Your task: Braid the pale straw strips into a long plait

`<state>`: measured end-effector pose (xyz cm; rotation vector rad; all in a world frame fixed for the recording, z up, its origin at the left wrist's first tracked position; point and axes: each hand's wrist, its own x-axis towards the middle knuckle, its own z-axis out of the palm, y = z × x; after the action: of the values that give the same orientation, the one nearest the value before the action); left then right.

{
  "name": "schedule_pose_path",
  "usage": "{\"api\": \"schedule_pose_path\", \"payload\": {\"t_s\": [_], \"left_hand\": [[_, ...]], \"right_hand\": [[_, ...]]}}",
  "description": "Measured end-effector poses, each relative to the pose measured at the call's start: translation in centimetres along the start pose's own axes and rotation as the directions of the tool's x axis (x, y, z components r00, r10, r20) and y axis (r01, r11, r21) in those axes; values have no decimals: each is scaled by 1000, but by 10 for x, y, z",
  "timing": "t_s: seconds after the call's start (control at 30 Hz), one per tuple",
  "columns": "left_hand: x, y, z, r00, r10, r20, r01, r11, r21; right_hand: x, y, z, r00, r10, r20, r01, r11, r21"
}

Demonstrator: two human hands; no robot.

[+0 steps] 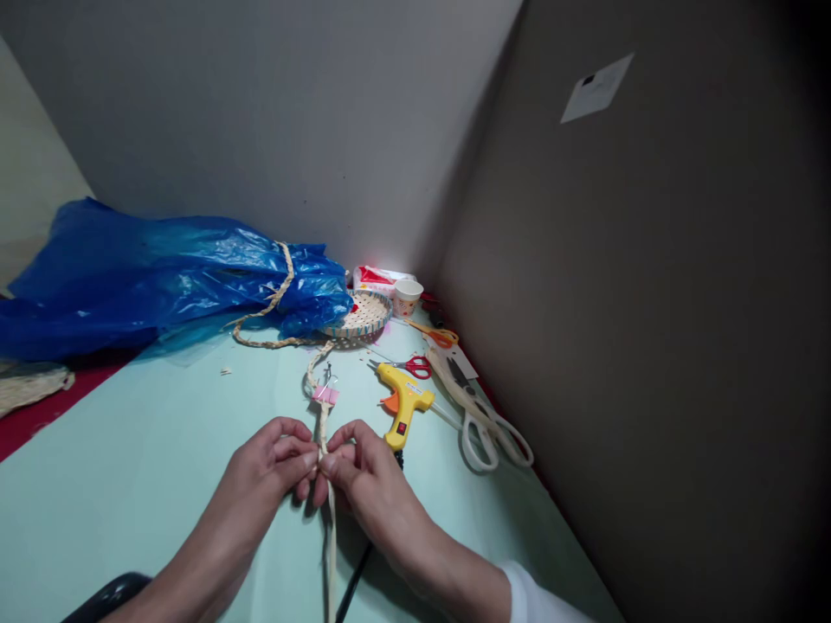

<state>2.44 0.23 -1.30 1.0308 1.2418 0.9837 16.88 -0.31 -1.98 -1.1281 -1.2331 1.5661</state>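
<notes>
A pale braided cord (323, 417) of flat fibre strands runs down the middle of the table toward me. My left hand (276, 459) pinches it from the left, and my right hand (360, 463) pinches it from the right, thumbs and fingertips almost meeting. Below my fingers a loose strand (333, 536) hangs toward the front edge. Just beyond my hands a pink binder clip (325, 395) grips the braid. Further back the cord curves left and loops over a blue plastic bag. Exactly which strands lie inside each pinch is hidden.
To the right lie a yellow glue gun (402, 402), red-handled scissors (417, 368), large white-handled scissors (480, 433) and orange-handled scissors (442, 336). A woven basket (363, 316) and paper cup (407, 297) stand behind. The blue bag (162, 277) fills the back left; walls enclose the back and right.
</notes>
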Motion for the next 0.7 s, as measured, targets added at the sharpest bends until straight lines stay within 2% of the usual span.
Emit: {"api": "schedule_pose_path", "payload": {"t_s": [0.17,0.33,0.53,0.7], "left_hand": [[1,-10,-8,999,19,49,-16,998,-66],[0,-11,-5,999,44,13,-42,994,-105],[0,-6,-2,997,-67,-27,59,971,-231],[-2,1,-5,993,-115,-28,104,964,-245]], "right_hand": [[-3,-7,-1,1000,18,-19,-21,993,-114],[-4,-7,-1,1000,-21,-23,17,989,-150],[-4,-10,-8,993,-85,85,99,979,-176],[-5,-22,-16,993,-87,82,112,917,-382]]}}
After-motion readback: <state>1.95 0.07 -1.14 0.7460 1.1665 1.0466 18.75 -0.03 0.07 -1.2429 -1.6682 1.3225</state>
